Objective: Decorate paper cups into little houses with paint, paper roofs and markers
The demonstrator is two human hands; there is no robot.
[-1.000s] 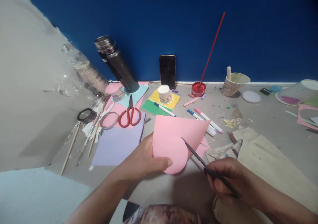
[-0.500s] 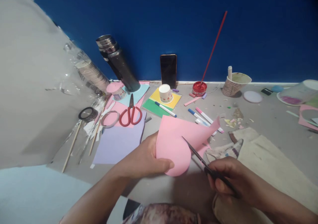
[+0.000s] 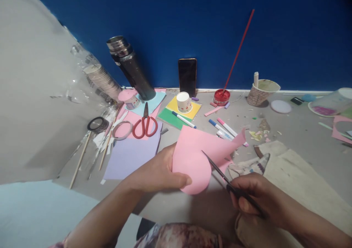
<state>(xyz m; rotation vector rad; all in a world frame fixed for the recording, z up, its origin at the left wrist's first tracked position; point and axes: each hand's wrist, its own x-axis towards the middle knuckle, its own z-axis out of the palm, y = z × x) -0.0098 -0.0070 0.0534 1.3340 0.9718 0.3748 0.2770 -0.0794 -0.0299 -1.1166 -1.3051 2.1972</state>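
Note:
My left hand [image 3: 158,171] pinches the lower left edge of a pink paper sheet [image 3: 198,154], thumb on top. The sheet has a rounded cut edge at the bottom and its right corner curls upward. My right hand [image 3: 255,200] is closed round the handles of dark scissors [image 3: 220,173]. Their thin blades reach up and left into the paper's right side, where the cut runs. Both hands hover low over the grey floor, close to my lap.
On the floor lie red scissors [image 3: 144,125], tape rolls [image 3: 97,124], a lilac sheet [image 3: 132,152], markers [image 3: 224,128], a paper cup [image 3: 183,102] on yellow and green paper, a red paint pot [image 3: 220,97], a dark flask [image 3: 130,68], a phone [image 3: 187,76] against the blue wall, and cloth [image 3: 291,174] at right.
The pink sheet's right corner has curled up off the floor and the sheet has turned slightly in my left hand. The scissors stay in the cut.

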